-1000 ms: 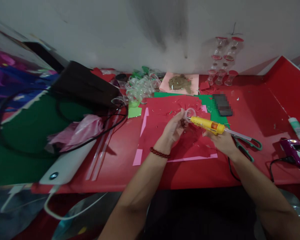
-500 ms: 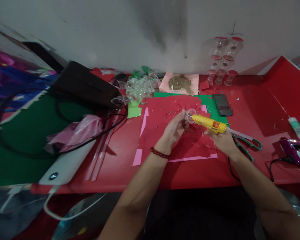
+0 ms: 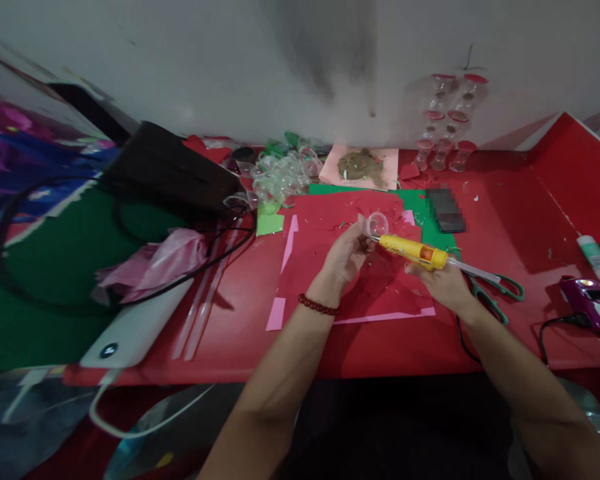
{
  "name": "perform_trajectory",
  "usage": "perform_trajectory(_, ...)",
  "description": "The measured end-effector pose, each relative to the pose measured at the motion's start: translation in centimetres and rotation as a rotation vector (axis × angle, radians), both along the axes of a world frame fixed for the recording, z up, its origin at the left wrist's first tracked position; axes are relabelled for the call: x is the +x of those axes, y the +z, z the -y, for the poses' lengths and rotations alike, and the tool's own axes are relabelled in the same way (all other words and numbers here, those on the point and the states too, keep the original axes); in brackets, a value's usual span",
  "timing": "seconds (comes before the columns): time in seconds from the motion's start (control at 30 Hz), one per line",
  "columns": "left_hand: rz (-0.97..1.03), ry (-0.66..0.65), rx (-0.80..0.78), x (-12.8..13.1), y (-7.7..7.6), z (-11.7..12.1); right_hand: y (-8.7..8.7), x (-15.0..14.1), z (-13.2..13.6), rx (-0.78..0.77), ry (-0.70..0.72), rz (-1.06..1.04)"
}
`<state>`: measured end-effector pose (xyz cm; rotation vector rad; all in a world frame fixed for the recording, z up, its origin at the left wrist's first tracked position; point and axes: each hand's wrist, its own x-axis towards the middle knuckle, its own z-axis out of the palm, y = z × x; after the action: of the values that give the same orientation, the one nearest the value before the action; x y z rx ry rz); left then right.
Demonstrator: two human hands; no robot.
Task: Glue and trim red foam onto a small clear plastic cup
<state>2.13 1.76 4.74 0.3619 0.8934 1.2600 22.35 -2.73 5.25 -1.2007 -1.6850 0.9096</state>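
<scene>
At the far left, a crumpled pink wrapper [image 3: 155, 263] is resting on a white device [image 3: 135, 333] near the front edge of the red table [image 3: 250, 347], and a black box [image 3: 165, 167] is standing behind them. Two long clear strips [image 3: 200, 313] are lying side by side to the right of the device. Further back, a heap of clear plastic cups [image 3: 280, 177] is sitting behind a light green paper square [image 3: 270, 225]. Toward the middle, the left hand [image 3: 347, 257], its wrist wearing a dark red beaded bracelet [image 3: 318, 306], is pinching a clear round plastic piece [image 3: 378, 225] above the layered red sheets [image 3: 305, 267]. Beyond, a pale pink sheet [image 3: 333, 172] is bearing a brown grainy pile [image 3: 357, 163]. The yellow glue gun [image 3: 413, 251] is pointing leftward, its nozzle close to the plastic piece; whether they are touching is hard to tell. The right hand [image 3: 445, 283] is gripping the gun, and a clear stick [image 3: 475, 270] is protruding from its rear. To the right, a dark phone [image 3: 447, 212] is lying behind green-handled scissors [image 3: 513, 288], while a white-and-green bottle [image 3: 598, 257] and a purple device [image 3: 593, 303] are occupying the far right.
</scene>
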Motion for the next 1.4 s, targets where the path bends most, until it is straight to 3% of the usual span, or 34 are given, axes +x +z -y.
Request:
perform_trajectory(0.43,0.055,0.079,-0.009,-0.4,0.9,-0.1,-0.4,0.3,-0.2,0.058,-0.008,0.109)
perform_trajectory(0.67,0.083,0.111,0.023,-0.5,0.9,-0.1,-0.5,0.3,-0.2,0.027,-0.059,0.06)
perform_trajectory(0.97,0.034,0.08,0.135,-0.6,1.4,0.6,-0.6,0.2,-0.2,0.043,-0.073,0.048)
perform_trajectory(1.4,0.022,0.056,0.161,-0.8,1.2,0.6,-0.1,0.8,-0.8,0.027,-0.07,0.092)
